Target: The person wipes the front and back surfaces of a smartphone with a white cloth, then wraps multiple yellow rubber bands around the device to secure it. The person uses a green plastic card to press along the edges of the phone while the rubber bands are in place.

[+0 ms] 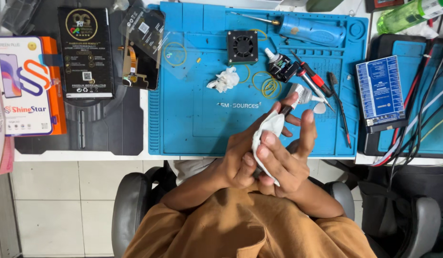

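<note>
White tissue (268,134) pinched by left hand (240,160), right hand (288,160), black box (85,52) far left.

Your two forearms come up from your lap and meet in front of your chest, wrists close together. Your left hand (240,160) is curled, its fingers (284,106) stretched forward and pinched together at the tips. Your right hand (286,160) lies against it, touching, with the palm turned up, two fingertips bent inward and the index finger raised and nearly straight.
</note>
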